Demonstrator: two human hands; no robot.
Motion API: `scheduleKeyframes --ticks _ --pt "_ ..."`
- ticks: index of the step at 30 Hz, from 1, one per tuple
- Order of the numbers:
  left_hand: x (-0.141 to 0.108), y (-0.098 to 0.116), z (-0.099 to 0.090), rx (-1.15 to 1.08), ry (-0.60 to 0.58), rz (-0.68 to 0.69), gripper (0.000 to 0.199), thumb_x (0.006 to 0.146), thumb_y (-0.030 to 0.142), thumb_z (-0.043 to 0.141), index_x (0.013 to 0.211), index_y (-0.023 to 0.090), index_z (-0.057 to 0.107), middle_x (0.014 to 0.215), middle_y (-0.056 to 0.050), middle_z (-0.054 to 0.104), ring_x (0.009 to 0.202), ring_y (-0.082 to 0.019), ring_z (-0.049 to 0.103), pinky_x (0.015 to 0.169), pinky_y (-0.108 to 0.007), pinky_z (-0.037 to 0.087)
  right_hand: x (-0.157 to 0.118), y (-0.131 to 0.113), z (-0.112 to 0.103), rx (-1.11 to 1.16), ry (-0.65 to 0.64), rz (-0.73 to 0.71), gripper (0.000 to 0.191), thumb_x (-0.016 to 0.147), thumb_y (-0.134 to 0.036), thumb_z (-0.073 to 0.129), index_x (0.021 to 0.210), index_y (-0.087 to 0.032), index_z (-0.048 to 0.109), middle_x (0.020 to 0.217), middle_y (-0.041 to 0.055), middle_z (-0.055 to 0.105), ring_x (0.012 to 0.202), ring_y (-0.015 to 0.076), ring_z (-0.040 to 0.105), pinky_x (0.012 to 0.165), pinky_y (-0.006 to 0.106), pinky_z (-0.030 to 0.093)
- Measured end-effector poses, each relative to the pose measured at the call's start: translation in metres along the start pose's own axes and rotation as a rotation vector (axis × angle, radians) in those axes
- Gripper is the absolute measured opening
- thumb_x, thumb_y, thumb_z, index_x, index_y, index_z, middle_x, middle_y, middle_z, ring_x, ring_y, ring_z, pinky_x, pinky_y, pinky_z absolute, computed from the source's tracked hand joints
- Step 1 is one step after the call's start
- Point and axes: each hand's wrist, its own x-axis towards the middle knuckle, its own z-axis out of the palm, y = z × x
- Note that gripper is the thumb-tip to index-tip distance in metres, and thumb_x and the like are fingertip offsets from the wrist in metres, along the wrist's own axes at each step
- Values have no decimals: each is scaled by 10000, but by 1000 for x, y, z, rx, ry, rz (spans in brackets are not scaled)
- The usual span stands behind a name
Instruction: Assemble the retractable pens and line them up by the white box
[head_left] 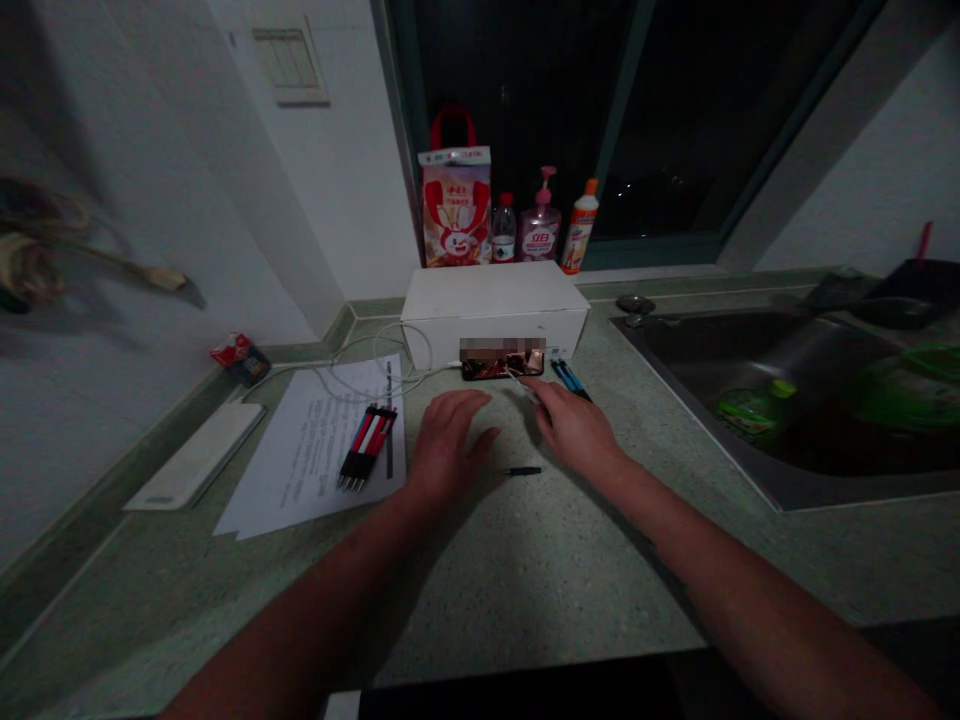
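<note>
My left hand hovers over the counter with its fingers loosely spread and nothing in them. Between the fingers of my right hand is a slim whitish pen part, its tip pointing toward the phone; much of it is hidden. A short dark pen piece lies on the counter between my hands. Just beyond my right hand are blue-and-black pens. To the left, several assembled pens in red, white, blue and black lie side by side on printed paper sheets.
A white box stands at the back, with the phone against its front. A white cable loops leftward. Bottles and a red bag stand by the window. The sink is at right; a white flat block is at left.
</note>
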Motion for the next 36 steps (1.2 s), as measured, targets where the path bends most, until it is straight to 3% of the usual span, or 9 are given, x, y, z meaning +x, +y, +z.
scheduleKeyframes --ticks 6,10,15,21,25,31,36 --pt "-5 6 8 -109 -328 257 116 900 260 751 1008 235 787 1261 -87 717 1222 -263 609 1087 -458 463 -1 -2 -5 -2 -41 -9 540 958 -62 452 1441 -250 603 1212 106 707 1053 243 678 876 320 499" --pt "-3 4 7 -100 -344 221 99 926 191 694 905 220 786 1228 -73 734 1185 -252 618 1064 -443 460 0 1 -3 -4 -32 -9 527 975 -70 427 1438 -246 607 1193 108 705 1037 246 675 861 330 500" --pt "-1 4 6 -87 -401 192 154 879 183 745 1029 214 766 1176 -75 742 1147 -257 623 1031 -435 461 0 5 2 -7 -15 -8 519 975 -67 434 1427 -243 619 1192 110 702 1018 245 678 843 340 499" --pt "-3 2 11 -45 -430 196 101 951 177 653 995 201 741 1019 -59 753 1041 -241 632 972 -409 456 0 8 4 -22 -14 -11 510 974 -68 444 1420 -241 621 1201 110 706 1010 245 682 830 343 505" --pt "-2 0 11 -61 -340 141 141 969 171 615 1034 206 735 1001 -59 742 994 -230 638 940 -390 470 1 8 3 -48 -38 -2 505 972 -62 458 1413 -241 626 1208 109 710 1006 240 688 818 329 502" --pt "4 -12 4 -63 26 -94 255 997 175 539 1163 212 729 1077 -79 728 1017 -240 641 928 -389 507 0 8 3 -63 -13 -13 507 979 -61 458 1399 -276 641 1148 83 725 974 229 691 780 316 508" --pt "5 -21 4 -46 68 -159 256 982 184 557 1151 216 746 1054 -73 718 1008 -244 641 929 -393 513 0 8 5 -66 -7 -33 511 987 -62 455 1401 -299 638 1145 69 725 979 226 697 766 308 506"
